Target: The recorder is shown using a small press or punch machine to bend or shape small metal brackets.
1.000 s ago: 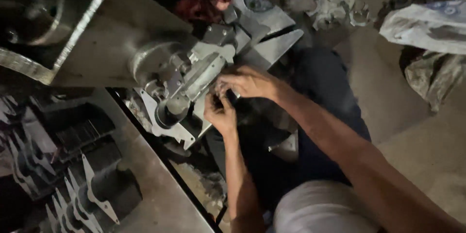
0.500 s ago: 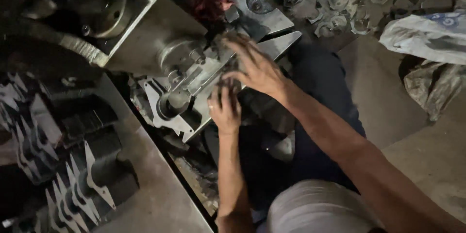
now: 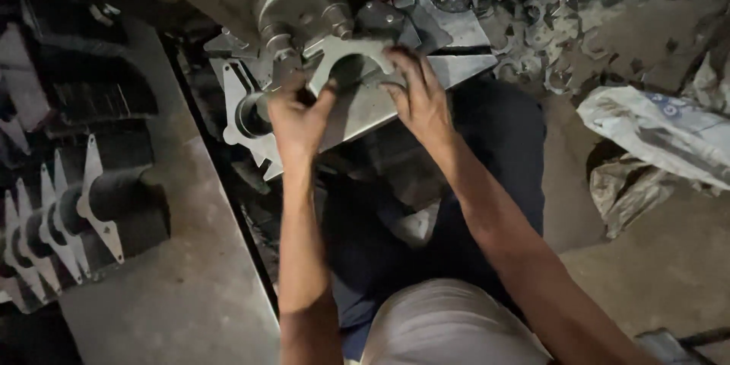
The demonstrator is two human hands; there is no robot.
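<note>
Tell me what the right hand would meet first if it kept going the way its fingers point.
The right hand points up-left, fingertips already on the flat grey metal plate with the curved cut-out; beyond that, probably the grey machine housing, though depth is unclear.

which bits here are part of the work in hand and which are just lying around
In hand:
- left hand and right hand, both on the flat grey metal plate with a curved cut-out
- round grey metal machine housing behind it

Lying about:
- row of dark flanged tube parts on the bench
- pile of metal scrap pieces
- white woven sack
</note>
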